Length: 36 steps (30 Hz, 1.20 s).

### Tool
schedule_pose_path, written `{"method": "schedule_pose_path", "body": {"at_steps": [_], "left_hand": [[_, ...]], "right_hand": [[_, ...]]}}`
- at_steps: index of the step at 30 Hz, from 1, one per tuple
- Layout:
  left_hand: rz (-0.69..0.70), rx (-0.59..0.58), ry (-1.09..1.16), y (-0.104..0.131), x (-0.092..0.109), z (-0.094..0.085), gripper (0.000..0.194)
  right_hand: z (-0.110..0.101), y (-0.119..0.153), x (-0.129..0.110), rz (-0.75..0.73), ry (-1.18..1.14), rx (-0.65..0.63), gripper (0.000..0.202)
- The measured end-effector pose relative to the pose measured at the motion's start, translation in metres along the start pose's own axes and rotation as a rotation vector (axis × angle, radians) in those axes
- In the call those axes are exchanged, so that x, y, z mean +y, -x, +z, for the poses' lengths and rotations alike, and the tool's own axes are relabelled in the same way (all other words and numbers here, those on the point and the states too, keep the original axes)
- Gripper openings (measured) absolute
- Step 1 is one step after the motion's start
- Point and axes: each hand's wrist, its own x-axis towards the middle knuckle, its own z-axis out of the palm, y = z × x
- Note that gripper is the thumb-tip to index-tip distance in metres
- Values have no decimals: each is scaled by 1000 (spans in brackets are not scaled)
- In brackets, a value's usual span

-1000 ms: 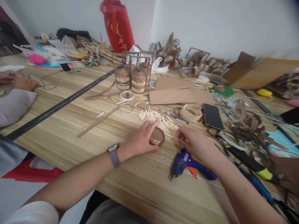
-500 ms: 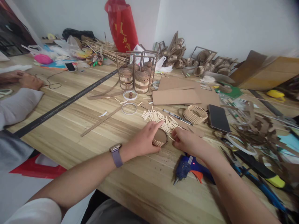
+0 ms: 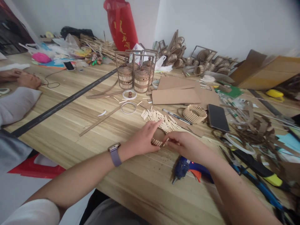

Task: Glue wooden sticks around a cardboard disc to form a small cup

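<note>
My left hand (image 3: 142,137) curves its thumb and fingers around a small round cardboard base (image 3: 158,134) lying on the table. Short pale wooden sticks stand in a row along the base's near rim. At the right side of that rim my right hand (image 3: 187,143) has its thumb and forefinger pinched together on a short stick, mostly hidden by the fingertips. Just beyond both hands is a loose pile of short sticks (image 3: 167,122). A blue glue gun (image 3: 181,168) with an orange trigger rests below my right wrist, its nozzle toward me.
Behind the pile lie a pen (image 3: 177,116), a stick ring (image 3: 194,114), a phone (image 3: 218,117) and cardboard sheets (image 3: 177,96). Lidded stick baskets (image 3: 141,81) stand farther back. Pliers (image 3: 236,162) and a cutter (image 3: 255,165) are at right. A co-worker's hands (image 3: 29,80) are at far left.
My right hand has moved left from the edge of the stick pile to the base's rim, bringing a stick there. My left hand stays around the base. The view has shifted slightly.
</note>
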Motion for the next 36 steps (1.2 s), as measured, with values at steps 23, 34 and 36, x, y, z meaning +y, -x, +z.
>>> {"method": "schedule_pose_path", "body": {"at_steps": [23,34,36], "left_hand": [[-15,18,37,-2,1,-1,100],[-17,31,15,-2,1,0,99],[-23,27,15,-2,2,0,99]], "right_hand": [[16,-7,6,-122,78,21,22],[19,-10,12,-231,49,43,21],[19,-10,12,-233,41,35,21]]}}
